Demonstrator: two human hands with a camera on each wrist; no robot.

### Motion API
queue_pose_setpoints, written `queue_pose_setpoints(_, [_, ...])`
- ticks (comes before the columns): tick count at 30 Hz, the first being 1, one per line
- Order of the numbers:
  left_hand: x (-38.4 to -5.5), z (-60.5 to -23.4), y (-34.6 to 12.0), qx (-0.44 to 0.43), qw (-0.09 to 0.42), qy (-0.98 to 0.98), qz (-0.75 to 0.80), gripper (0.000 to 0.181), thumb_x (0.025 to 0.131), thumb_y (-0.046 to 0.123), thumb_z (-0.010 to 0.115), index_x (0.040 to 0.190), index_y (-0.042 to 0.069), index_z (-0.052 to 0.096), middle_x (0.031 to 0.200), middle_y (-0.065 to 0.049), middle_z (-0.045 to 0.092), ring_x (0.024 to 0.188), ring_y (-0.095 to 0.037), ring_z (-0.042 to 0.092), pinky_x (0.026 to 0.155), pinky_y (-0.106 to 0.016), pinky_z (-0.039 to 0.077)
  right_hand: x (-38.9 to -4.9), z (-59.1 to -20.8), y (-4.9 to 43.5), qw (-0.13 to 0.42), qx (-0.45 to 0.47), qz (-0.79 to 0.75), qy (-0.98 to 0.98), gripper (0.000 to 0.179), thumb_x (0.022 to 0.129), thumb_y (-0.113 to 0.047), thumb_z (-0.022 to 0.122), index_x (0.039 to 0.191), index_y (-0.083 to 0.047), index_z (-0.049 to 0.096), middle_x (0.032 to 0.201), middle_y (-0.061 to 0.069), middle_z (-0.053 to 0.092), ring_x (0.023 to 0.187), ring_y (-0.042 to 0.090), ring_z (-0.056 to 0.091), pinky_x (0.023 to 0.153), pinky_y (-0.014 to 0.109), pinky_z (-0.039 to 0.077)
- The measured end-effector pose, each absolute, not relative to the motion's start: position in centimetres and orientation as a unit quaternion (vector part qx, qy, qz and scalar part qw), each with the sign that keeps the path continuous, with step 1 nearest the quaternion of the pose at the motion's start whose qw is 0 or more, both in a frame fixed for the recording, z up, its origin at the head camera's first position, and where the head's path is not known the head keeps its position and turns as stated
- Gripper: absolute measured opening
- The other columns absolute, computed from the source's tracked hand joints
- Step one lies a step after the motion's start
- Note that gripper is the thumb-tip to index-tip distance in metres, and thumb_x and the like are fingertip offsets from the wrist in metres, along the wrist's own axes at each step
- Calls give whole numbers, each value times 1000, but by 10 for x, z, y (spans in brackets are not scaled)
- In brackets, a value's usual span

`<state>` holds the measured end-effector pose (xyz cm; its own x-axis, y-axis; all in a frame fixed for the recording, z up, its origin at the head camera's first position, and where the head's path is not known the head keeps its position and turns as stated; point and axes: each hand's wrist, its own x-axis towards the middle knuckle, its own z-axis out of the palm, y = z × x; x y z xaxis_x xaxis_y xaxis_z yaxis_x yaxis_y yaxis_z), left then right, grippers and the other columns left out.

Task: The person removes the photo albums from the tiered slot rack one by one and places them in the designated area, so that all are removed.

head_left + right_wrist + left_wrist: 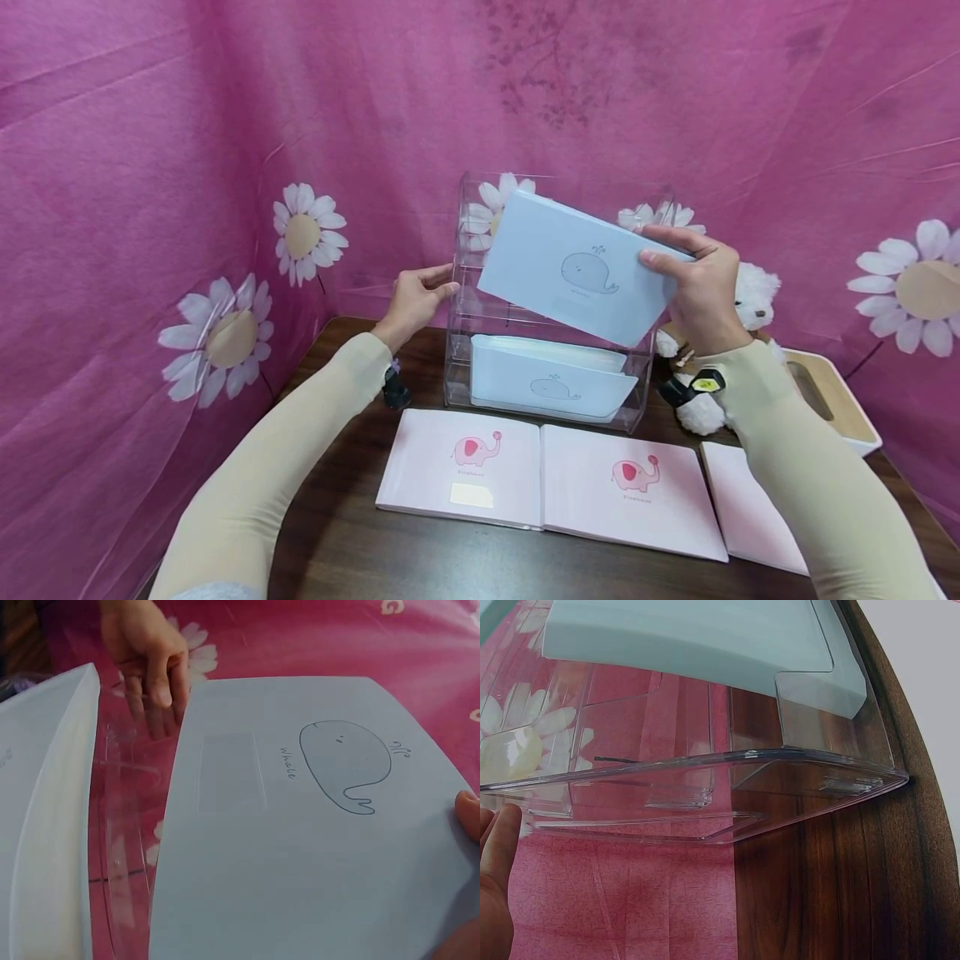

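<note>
My right hand (pixel 705 275) holds a light blue booklet (pixel 540 258) by its right end, thumb on the front cover. A whale drawing and the word "Whale" show on this cover (pixel 240 870), which is tilted in front of the upper tiers of a clear plastic rack (pixel 459 333). Another blue whale booklet (pixel 510 387) stands in the rack's bottom tier, its top bulging open. Over at the rack's left side, the fingertips of my left hand (pixel 415 302) are right at the clear edge. The left wrist view shows straight fingers (pixel 502 844) just under that edge.
Pink elephant booklets (pixel 495 492) lie in a row on the dark wooden table (pixel 330 533) before the rack. To the right are a white plush toy (pixel 701 414) and a white box with a wooden top (pixel 847 400). A small dark object (pixel 396 392) stands left of the rack. Behind hangs pink flowered cloth (pixel 390 125).
</note>
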<state>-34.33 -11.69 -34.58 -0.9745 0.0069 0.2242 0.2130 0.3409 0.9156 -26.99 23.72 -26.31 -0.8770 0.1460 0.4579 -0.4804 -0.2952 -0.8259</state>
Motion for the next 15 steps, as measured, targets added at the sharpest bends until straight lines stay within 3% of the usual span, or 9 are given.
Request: queue_pose_setpoints(15, [-343,-345,-116,-75,99,-815,-566,44,92,18,77,135,14,67,131,-9,70,124,-20,66,106,-35,54,-257,-269,240,149,167,817,-532,35,82,17,72,115,6,73,105,8,80,84,21,79,70,32,65])
